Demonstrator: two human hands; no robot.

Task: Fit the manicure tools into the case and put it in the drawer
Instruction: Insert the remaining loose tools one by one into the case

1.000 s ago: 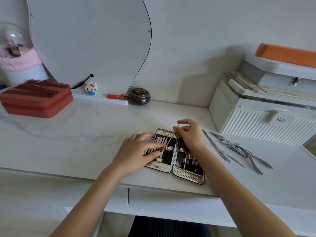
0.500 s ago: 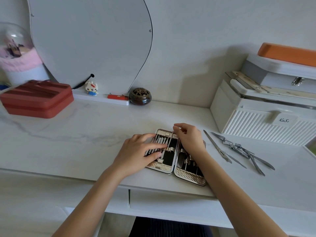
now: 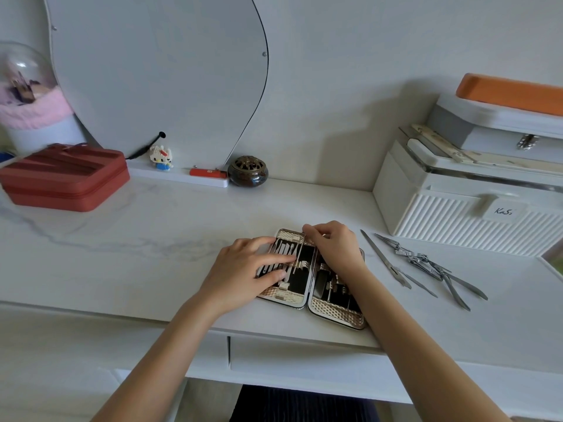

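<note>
Case: manicure case lies open on the desk.
Left hand: fingers spread, pressing the stowed tools.
Right hand: fingers pinching a thin metal tool.
Loose tools: beside the case.

The right hand hides the case's upper right.

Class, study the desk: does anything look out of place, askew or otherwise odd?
Yes: several loose metal tools lie crossed in an untidy cluster on the desk, right of the open case, not in its slots. One thin tool, pinched by the right hand, sits slanted across the left half. Nothing looks spilled or damaged.
</note>
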